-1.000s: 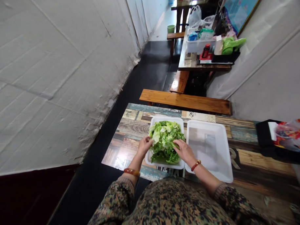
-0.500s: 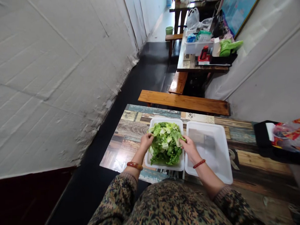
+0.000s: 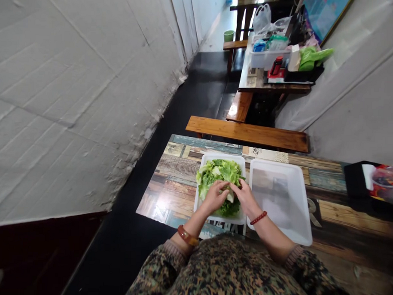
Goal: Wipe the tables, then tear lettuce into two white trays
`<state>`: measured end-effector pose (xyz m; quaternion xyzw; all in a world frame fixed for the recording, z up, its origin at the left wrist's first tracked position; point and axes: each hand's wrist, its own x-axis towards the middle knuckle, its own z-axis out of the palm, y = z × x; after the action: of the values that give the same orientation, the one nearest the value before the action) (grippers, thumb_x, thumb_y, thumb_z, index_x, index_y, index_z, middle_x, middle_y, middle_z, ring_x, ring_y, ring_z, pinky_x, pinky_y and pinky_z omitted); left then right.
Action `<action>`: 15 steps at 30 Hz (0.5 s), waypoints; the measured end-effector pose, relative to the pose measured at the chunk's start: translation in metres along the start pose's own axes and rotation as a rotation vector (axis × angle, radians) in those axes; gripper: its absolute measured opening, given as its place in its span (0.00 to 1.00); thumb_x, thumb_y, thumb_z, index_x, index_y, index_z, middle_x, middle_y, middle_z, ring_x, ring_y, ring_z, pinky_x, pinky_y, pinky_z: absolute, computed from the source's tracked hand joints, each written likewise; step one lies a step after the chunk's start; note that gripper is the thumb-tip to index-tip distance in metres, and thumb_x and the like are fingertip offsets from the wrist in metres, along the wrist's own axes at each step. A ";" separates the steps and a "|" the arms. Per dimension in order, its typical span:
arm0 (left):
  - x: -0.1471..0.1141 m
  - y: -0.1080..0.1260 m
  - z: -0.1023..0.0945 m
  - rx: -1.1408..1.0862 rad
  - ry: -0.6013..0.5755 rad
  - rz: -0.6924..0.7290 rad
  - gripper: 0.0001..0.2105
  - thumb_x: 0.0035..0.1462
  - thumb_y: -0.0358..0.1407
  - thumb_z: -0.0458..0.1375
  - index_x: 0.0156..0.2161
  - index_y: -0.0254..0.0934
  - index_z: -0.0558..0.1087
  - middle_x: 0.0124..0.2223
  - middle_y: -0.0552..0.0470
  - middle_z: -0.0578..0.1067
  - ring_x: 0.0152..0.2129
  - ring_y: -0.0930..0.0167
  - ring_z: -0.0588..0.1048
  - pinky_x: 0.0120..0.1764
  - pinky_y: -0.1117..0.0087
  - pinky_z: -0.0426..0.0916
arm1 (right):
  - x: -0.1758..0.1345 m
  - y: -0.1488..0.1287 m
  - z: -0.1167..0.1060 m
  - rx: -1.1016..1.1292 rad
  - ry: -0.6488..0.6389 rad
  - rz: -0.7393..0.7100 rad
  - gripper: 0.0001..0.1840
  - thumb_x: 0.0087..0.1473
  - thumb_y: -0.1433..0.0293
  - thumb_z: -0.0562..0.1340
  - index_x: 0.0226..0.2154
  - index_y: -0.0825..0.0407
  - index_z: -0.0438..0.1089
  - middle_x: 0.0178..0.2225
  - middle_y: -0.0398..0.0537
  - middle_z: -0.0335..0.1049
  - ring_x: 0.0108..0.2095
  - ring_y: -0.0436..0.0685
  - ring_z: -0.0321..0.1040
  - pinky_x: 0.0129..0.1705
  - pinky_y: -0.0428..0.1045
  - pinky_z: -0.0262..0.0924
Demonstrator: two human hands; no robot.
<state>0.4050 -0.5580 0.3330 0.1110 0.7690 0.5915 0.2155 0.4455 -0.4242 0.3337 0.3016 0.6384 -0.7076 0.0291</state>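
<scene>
A heap of torn green lettuce (image 3: 217, 167) fills the white plastic tray (image 3: 197, 202) in front of me. My left hand (image 3: 216, 195) lies over the middle of the heap, its fingers bent and closed on leaves. Close beside it, my right hand (image 3: 244, 195) pinches leaves at the heap's right side. The fingertips of both hands nearly meet, and the leaves under them are partly hidden. A second white tray (image 3: 278, 193), with nothing in it, stands just right of the first, by my right forearm.
Both trays stand on a wood-patterned table (image 3: 176, 168). A black box (image 3: 356, 183) with colourful packaging is at its right end. Beyond the table is a wooden bench (image 3: 248, 131), then another table (image 3: 248, 83) with bags and containers. A whitish wall (image 3: 72, 87) runs along the left.
My left hand has moved right from the heap's left edge to its middle. My right hand stays at the right side, now close to the left, and the leaves between them have shifted.
</scene>
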 end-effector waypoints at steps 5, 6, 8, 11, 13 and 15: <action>0.045 -0.016 -0.062 0.417 0.215 -0.106 0.14 0.55 0.34 0.55 0.46 0.36 0.76 0.43 0.44 0.77 0.38 0.66 0.74 0.45 0.66 0.67 | 0.012 0.003 -0.020 -0.035 0.087 -0.019 0.18 0.46 0.58 0.62 0.38 0.52 0.69 0.32 0.48 0.74 0.32 0.56 0.69 0.32 0.48 0.63; 0.056 -0.020 -0.074 0.464 0.235 -0.125 0.14 0.55 0.34 0.56 0.46 0.34 0.76 0.42 0.43 0.77 0.38 0.65 0.74 0.45 0.65 0.67 | 0.015 0.006 -0.023 -0.096 0.114 -0.045 0.18 0.46 0.57 0.62 0.38 0.52 0.69 0.32 0.48 0.74 0.32 0.56 0.69 0.32 0.48 0.63; 0.076 -0.028 -0.089 0.532 0.252 -0.151 0.14 0.51 0.35 0.60 0.44 0.34 0.76 0.40 0.43 0.76 0.40 0.62 0.73 0.46 0.63 0.64 | 0.019 0.013 -0.027 -0.235 0.149 -0.096 0.19 0.47 0.56 0.61 0.37 0.51 0.70 0.32 0.48 0.75 0.33 0.57 0.69 0.34 0.48 0.63; 0.094 -0.037 -0.091 0.560 0.241 -0.183 0.10 0.44 0.35 0.66 0.34 0.35 0.76 0.37 0.42 0.76 0.43 0.57 0.71 0.46 0.62 0.62 | 0.023 0.021 -0.029 -0.392 0.154 -0.130 0.22 0.50 0.53 0.58 0.39 0.52 0.71 0.34 0.49 0.75 0.35 0.58 0.69 0.36 0.50 0.63; 0.098 -0.041 -0.084 0.557 0.239 -0.208 0.05 0.42 0.33 0.66 0.26 0.37 0.74 0.34 0.43 0.76 0.43 0.57 0.71 0.44 0.63 0.61 | 0.024 0.024 -0.027 -0.484 0.153 -0.138 0.25 0.52 0.52 0.56 0.43 0.53 0.71 0.37 0.52 0.75 0.36 0.59 0.69 0.39 0.52 0.63; 0.099 -0.041 -0.079 0.532 0.244 -0.225 0.06 0.43 0.31 0.64 0.21 0.38 0.70 0.31 0.44 0.75 0.43 0.57 0.71 0.43 0.64 0.60 | 0.023 0.025 -0.023 -0.586 0.146 -0.161 0.28 0.52 0.50 0.56 0.47 0.53 0.69 0.41 0.55 0.74 0.40 0.62 0.69 0.44 0.55 0.63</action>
<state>0.2843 -0.5953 0.2903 0.0058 0.9245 0.3507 0.1492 0.4465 -0.4001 0.3011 0.2791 0.8373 -0.4700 0.0128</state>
